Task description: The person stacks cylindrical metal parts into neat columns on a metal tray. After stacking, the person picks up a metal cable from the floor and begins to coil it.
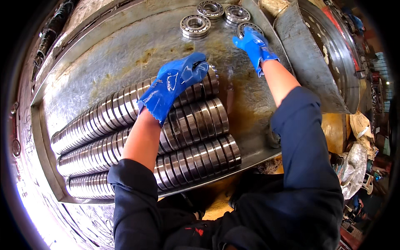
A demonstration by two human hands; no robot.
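My left hand [183, 75], in a blue rubber glove, is closed above the right end of the farthest row of bearings [121, 102]. Its fingers curl inward, and whatever may be inside them is hidden. At the upper right, my blue-gloved right hand [255, 43] reaches over a single roller bearing [257, 30]. Its fingertips lie over that bearing, while the thumb sticks out to the left. Close by, three more bearings lie flat: one at the left [195, 26], one at the back [210, 9] and one at the right [237, 14].
Two further rows of shiny bearings on edge, a middle row [196, 123] and a near row [198, 162], fill the left front of a metal tray [137, 39] with raised edges. Right of it stands a large round metal part [329, 54]. Clear plastic wrap [354, 164] hangs below that.
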